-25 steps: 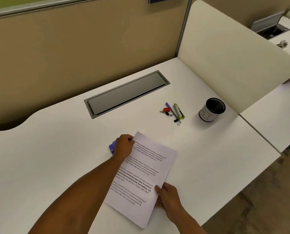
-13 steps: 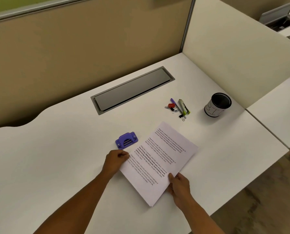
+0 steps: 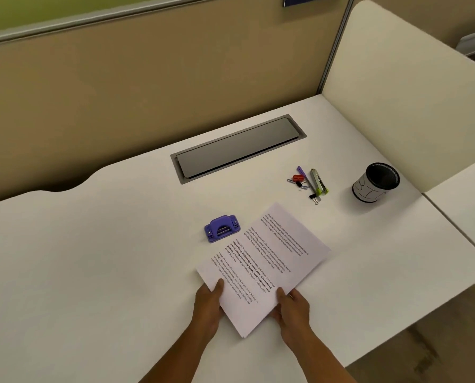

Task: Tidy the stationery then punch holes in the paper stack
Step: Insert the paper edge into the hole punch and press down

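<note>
A stack of printed paper (image 3: 264, 261) lies slanted on the white desk (image 3: 92, 258). My left hand (image 3: 207, 306) grips its near left edge, thumb on top. My right hand (image 3: 291, 308) grips the near right edge, thumb on the sheet. A purple hole punch (image 3: 222, 228) sits just beyond the paper's left edge, not touched. Farther right lie a purple pen (image 3: 303, 175), a green-tipped cutter (image 3: 318, 181), a red clip (image 3: 298, 178), paper clips (image 3: 302, 186) and a black binder clip (image 3: 314, 198). A black mesh pen cup (image 3: 374, 182) stands at the right.
A grey cable hatch (image 3: 237, 147) is set into the desk behind the stationery. A tan partition wall (image 3: 148, 78) runs along the back and a cream divider (image 3: 402, 87) closes the right side. The desk's edge drops off at the lower right.
Both hands slid down the paper to its near end and turned the stack clockwise. The hole punch, covered by my left hand a second ago, is now in plain view.
</note>
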A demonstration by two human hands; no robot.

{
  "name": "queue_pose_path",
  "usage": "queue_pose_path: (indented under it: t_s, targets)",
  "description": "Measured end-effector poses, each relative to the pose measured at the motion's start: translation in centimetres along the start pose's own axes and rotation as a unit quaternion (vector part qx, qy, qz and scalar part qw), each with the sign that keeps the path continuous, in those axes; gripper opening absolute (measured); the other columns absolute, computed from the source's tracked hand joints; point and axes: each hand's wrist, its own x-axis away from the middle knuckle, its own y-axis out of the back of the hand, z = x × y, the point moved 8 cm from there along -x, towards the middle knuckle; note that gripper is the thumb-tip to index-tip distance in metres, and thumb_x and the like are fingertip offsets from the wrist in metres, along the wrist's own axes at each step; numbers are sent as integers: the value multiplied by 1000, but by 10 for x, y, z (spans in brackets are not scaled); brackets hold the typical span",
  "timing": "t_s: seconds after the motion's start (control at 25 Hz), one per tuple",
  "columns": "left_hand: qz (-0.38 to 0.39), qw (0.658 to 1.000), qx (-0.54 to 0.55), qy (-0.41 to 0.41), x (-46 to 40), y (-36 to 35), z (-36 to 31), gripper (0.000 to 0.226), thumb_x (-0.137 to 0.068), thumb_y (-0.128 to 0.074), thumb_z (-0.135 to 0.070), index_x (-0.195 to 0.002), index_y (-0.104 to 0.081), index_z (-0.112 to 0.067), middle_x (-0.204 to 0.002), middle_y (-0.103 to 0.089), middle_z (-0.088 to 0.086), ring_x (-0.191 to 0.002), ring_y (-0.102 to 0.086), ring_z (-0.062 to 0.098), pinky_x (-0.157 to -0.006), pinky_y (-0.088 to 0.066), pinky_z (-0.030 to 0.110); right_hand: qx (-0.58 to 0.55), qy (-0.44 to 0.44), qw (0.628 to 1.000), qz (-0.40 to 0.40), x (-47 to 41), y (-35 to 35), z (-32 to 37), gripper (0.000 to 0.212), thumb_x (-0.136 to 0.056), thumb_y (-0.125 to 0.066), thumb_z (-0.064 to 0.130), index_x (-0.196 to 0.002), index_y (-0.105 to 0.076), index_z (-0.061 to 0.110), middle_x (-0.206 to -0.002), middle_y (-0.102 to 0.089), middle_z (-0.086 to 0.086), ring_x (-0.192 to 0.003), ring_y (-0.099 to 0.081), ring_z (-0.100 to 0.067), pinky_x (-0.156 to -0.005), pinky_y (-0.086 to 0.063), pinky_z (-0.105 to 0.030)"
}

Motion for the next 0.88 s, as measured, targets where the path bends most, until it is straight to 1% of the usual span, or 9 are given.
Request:
queue_pose_path:
  t_s: [0.12,0.24,0.32,0.44,0.52,0.6,0.72,0.8,0.88]
  targets:
    - [-36,997,-60,-16,4,3,3,39,-99,-55,-12,-138,-53,-12,-132,-64,10,-117,-63,31,-101,-53,52,-3,-5,1000,15,3,1,-3,21,-99,-57,5,-115,-69,12,-112,-75,-9,-105,-70,-30,-89,-59,-50]
    - [-52,992,-116,-19,4,18,-3,41,-99,-54,-11,-140,-51,-8,-136,-61,14,-122,-60,34,-107,-48,55,-24,8,998,49,-5,10,17,23,-97,-60,8,-118,-68,14,-111,-76,-7,-104,-72,-30,-82,-62,-47]
    - [-52,987,-149,-27,4,30,-10,40,-99,-54,-12,-139,-52,-7,-135,-62,16,-121,-60,35,-106,-48,55,-20,30,998,41,-20,25,47,26,-97,-61,9,-123,-64,11,-115,-74,-10,-107,-70,-32,-80,-61,-46]
    - [-54,981,-185,-27,4,48,-17,39,-99,-55,-13,-137,-53,-6,-132,-63,17,-118,-62,36,-103,-50,55,118,58,990,42,-40,45,93,29,-95,-66,16,-123,-64,10,-114,-71,-14,-101,-69,-32,-70,-61,-40]
    - [-50,980,-191,-23,4,55,-16,38,-99,-55,-14,-135,-54,-6,-130,-64,17,-116,-63,36,-103,-51,54,247,59,964,81,-45,42,107,28,-94,-67,21,-120,-66,12,-112,-72,-11,-98,-69,-29,-68,-61,-38]
    - [-51,982,-183,-16,5,59,-14,36,-99,-56,-15,-133,-56,-6,-128,-66,17,-113,-64,35,-102,-51,54,339,45,932,122,-45,32,106,23,-95,-66,22,-116,-67,13,-112,-72,-12,-100,-69,-32,-76,-63,-45]
    - [-55,991,-120,-3,10,60,-5,31,-100,-54,-23,-127,-61,-8,-118,-71,15,-105,-68,35,-98,-54,55,359,34,920,151,-39,18,95,18,-98,-60,16,-114,-64,10,-112,-70,-16,-102,-69,-35,-78,-62,-52]
    - [-78,993,-84,-4,18,59,1,33,-102,-48,-32,-122,-63,-11,-112,-72,12,-101,-69,33,-94,-56,51,360,50,922,137,-38,16,89,18,-100,-55,11,-116,-63,11,-114,-69,-13,-105,-67,-33,-81,-61,-53]
    - [-109,992,-68,-2,26,58,7,37,-103,-43,-38,-121,-62,-12,-109,-71,9,-99,-68,31,-85,-57,44,359,59,924,119,-38,17,85,20,-100,-52,11,-116,-63,13,-114,-70,-9,-106,-66,-31,-86,-59,-55]
